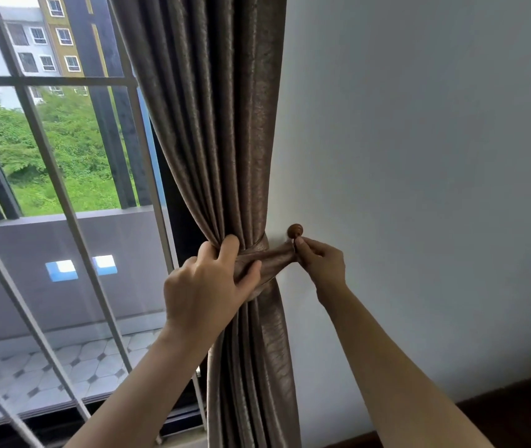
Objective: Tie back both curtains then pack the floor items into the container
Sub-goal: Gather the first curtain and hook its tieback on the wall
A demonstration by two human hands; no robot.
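Now the left hand (206, 286) grips the bunched curtain (218, 140) beside the wall (419, 156). The right hand (322, 263) pinches the tieback (273, 258) end just under the knob (295, 230), seemingly not hooked yet. The other curtain and floor items are unseen.

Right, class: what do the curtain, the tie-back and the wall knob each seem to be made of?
Curtain: woven brown fabric, slight sheen on its folds. Tie-back: seemingly the same cloth. Knob: probably polished wood, round, reddish-brown, though lacquered plastic is possible.
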